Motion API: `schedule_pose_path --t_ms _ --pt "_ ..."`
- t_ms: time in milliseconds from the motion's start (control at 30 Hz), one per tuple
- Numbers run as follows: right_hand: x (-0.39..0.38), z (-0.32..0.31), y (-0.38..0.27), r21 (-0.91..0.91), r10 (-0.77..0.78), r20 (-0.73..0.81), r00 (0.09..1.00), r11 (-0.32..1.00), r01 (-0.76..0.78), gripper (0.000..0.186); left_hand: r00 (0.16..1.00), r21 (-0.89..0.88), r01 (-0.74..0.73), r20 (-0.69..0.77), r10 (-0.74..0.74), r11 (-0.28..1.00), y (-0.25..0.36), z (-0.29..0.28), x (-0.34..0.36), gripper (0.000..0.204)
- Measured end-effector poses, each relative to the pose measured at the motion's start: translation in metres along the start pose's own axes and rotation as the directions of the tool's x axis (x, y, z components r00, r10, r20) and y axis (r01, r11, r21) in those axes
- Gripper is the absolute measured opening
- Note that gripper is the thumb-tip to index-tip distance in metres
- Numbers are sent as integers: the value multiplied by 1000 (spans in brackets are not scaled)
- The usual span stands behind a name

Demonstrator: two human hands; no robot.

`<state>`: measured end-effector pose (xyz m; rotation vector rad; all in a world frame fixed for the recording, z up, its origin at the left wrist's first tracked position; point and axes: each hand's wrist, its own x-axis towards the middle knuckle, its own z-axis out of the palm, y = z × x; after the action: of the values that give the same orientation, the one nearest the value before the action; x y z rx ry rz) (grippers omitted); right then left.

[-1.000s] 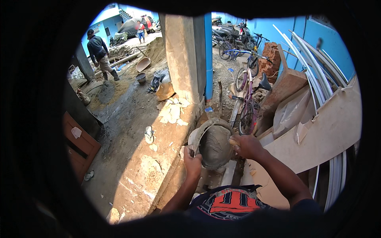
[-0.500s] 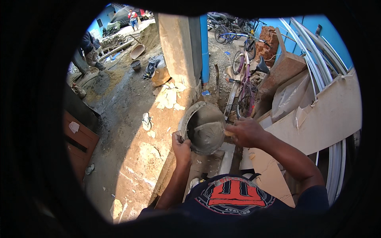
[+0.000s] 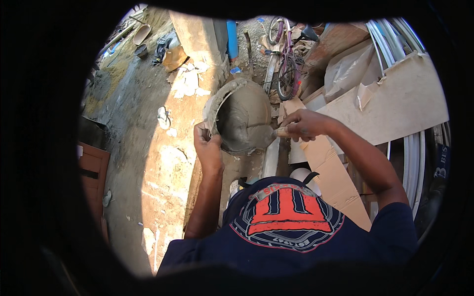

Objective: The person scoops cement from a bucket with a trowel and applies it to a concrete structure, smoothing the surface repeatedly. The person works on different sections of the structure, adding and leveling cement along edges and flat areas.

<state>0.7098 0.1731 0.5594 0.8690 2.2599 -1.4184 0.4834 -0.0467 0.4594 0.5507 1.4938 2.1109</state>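
Observation:
A round bucket (image 3: 214, 109), its rim caked with grey cement, is held tilted in front of me. Wet grey mortar (image 3: 233, 132) lies inside it. My left hand (image 3: 208, 145) grips the bucket's left rim, thumb over the edge. In my right hand (image 3: 307, 125) is the pale wooden handle of a trowel (image 3: 282, 131), fingers closed round it. The trowel's blade is smeared with mortar and reaches over the bucket's right side, so its outline is hard to make out. What supports the bucket from below is hidden.
Beyond the bucket stand a concrete column (image 3: 190, 34), a blue pipe (image 3: 232, 42) and a purple bicycle (image 3: 289, 64). Cardboard (image 3: 328, 172) and a large pale board (image 3: 395, 106) lie at right. A white sandal (image 3: 163, 118) lies on the ground at left.
My view has tipped downward, so the surroundings sit higher in the picture. The bucket leans differently, and the trowel blade now shows at its right side. Both hands keep their grips.

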Motion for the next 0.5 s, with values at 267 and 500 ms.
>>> schedule_pose_path --t_ms 267,500 --pt "-4 84 8 -230 -450 -397 800 893 387 41 1000 76 22 -13 -21 997 -9 -5 1 44" --pt "-23 82 36 -622 -414 -368 833 775 111 54 959 -75 255 -105 -262 964 19 -7 5 36"
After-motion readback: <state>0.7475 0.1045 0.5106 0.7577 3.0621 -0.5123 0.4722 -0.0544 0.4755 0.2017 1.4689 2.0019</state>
